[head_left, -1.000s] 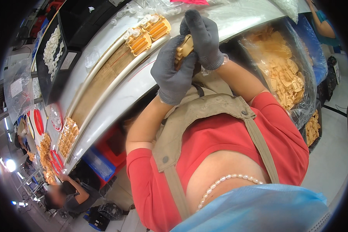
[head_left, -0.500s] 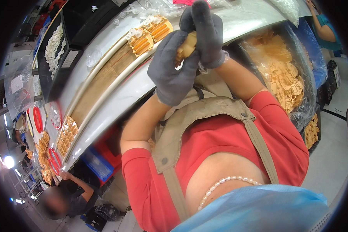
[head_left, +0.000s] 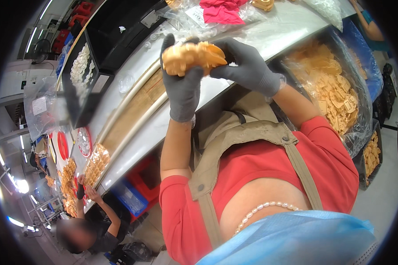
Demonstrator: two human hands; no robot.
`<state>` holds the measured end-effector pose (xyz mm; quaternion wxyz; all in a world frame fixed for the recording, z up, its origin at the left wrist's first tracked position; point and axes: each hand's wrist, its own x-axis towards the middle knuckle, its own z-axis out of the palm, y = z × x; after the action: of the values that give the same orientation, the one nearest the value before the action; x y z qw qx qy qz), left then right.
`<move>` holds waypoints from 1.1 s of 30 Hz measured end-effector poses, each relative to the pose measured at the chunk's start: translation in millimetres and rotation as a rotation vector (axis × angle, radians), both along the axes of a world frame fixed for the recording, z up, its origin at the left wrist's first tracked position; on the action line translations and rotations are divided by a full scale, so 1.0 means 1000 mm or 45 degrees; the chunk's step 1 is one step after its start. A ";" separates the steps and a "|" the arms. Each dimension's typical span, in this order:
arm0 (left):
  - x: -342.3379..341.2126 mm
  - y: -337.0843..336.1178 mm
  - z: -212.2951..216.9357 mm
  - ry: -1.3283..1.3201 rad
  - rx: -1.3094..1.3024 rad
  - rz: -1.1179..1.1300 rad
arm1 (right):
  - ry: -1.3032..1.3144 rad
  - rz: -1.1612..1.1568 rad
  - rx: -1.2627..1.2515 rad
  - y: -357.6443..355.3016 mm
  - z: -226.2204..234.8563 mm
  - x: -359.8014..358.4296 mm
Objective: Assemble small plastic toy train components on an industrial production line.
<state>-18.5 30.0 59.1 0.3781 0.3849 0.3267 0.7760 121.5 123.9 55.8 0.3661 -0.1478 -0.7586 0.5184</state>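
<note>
Since the earlier frame the tan plastic piece (head_left: 193,56) sits turned sideways between both gloved hands. Left hand (head_left: 181,84) grips it from below; right hand (head_left: 247,66) clasps its right end, above the bench (head_left: 172,119).

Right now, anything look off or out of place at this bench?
Nothing stands out. Both gloved hands, left and right, grip one tan part above the bench. Tan parts in the bag at right lie in a loose heap but stay inside. A red cloth lies crumpled at the far edge.
</note>
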 end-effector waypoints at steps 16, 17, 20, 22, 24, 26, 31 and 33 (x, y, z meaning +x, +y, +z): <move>-0.041 -0.002 -0.024 0.659 -0.580 0.541 | -0.080 -0.669 -0.196 0.157 -0.003 0.009; -0.064 -0.003 -0.045 0.778 -0.682 0.667 | 0.004 -0.726 -0.191 0.210 -0.016 0.016; -0.091 -0.004 -0.062 0.892 -1.053 0.740 | 0.057 -0.980 -0.377 0.327 -0.010 0.011; -0.106 -0.002 -0.078 0.935 -1.072 0.694 | 0.061 -1.061 -0.643 0.354 0.004 -0.016; -0.101 0.033 -0.081 1.065 -0.952 0.573 | 0.447 -1.133 -0.794 0.437 -0.014 0.020; -0.122 0.005 -0.090 0.976 -1.048 0.591 | -0.318 -1.059 -0.184 0.386 -0.032 -0.039; -0.091 0.014 -0.056 0.760 -1.085 0.468 | 0.304 -1.147 0.073 0.247 -0.067 0.083; -0.100 0.015 -0.062 0.682 -1.031 0.380 | 0.057 -1.410 0.075 0.224 -0.114 0.165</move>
<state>-118.4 45.2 -3.0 0.2851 0.3420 0.7383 0.5066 286.1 347.9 -58.6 0.6041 -0.5030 -0.5737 0.2300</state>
